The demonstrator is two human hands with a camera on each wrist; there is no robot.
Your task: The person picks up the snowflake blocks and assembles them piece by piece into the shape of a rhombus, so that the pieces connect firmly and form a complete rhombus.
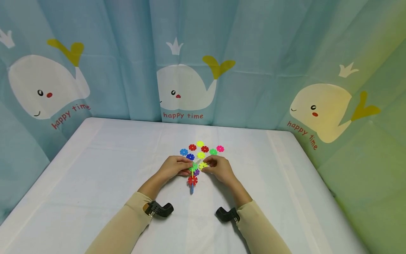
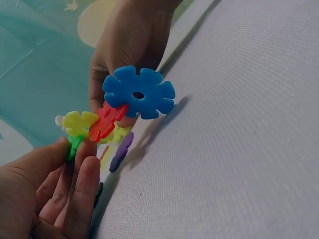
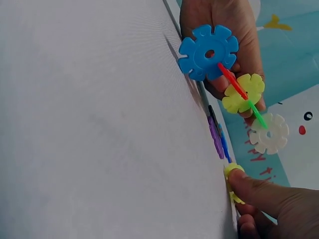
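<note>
In the head view my left hand (image 1: 172, 167) pinches the green disc (image 1: 194, 165) of a chain of notched plastic snowflake discs. The right wrist view shows the chain's blue disc (image 3: 195, 65), then a red one (image 3: 233, 81), a yellow one (image 3: 236, 103), the green one and a whitish one (image 3: 279, 143). Each is slotted into its neighbour at an angle. My right hand (image 1: 221, 170) holds a single yellow disc (image 3: 232, 169) between thumb and fingers, just right of the chain. A purple disc (image 1: 197, 172) lies on the table between the hands.
Beyond the hands several loose discs lie on the white table (image 1: 111, 169), among them a dark blue one (image 1: 190, 157), a red one (image 1: 204, 149), a pink one (image 1: 220, 149) and a yellow one (image 1: 201, 155). A whale-print curtain (image 1: 260, 53) hangs behind the table.
</note>
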